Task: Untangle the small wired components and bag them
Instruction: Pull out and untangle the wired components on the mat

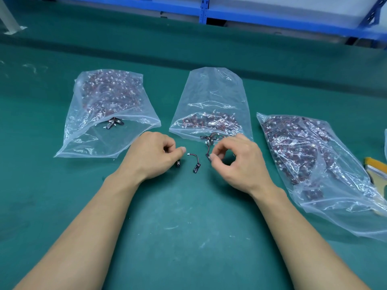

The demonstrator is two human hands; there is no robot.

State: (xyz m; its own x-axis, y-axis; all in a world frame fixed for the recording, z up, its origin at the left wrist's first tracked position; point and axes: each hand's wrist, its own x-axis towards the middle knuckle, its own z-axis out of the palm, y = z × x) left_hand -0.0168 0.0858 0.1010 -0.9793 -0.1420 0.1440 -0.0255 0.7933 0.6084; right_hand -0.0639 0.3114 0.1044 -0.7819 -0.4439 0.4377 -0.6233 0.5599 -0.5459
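Observation:
Three clear plastic bags of small wired components lie on the green mat: a left bag [109, 114], a middle bag [213, 105] and a right bag [314, 164]. One loose component [194, 162] with a black board, red-black wire and white plug lies between my hands. My left hand [152, 158] curls its fingers around another component, whose black end [177, 164] sticks out below the thumb. My right hand [236, 160] pinches the black end of a component [208, 156] whose wire runs up into a small tangle [210, 139] at the middle bag's mouth.
A yellow-handled brush [376, 168] lies at the right edge beside the right bag. Blue shelving [209, 11] stands beyond the table's far edge. A white post foot [12, 28] is at the far left.

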